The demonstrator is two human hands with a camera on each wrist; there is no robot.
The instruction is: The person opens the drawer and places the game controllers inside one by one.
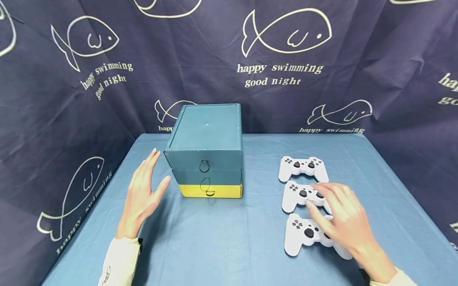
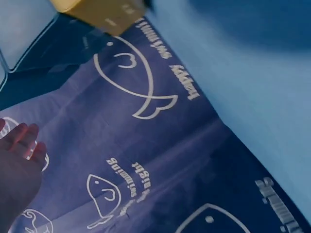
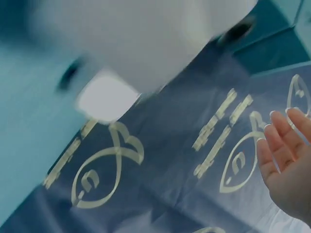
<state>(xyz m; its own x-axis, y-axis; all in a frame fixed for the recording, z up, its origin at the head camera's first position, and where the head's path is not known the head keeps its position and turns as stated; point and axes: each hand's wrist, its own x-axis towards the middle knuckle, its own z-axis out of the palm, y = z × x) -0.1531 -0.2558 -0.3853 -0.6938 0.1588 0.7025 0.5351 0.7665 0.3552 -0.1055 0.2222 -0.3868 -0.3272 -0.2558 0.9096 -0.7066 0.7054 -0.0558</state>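
On the bench (image 1: 264, 242), the three-drawer box (image 1: 207, 127) could have been nudged by the straight-fingered left hand (image 1: 141, 194) beside it. By the right hand (image 1: 341, 214), likewise empty and held well apart, over white gamepads (image 1: 303, 194) closely lined right of the box, neighbours could have been knocked.

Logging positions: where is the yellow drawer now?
In the head view, the yellow drawer is just left of centre, directly below the lower blue drawer, with the left hand to its left.

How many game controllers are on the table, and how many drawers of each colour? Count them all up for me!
White controllers: 3
Blue drawers: 2
Yellow drawers: 1
Total: 6
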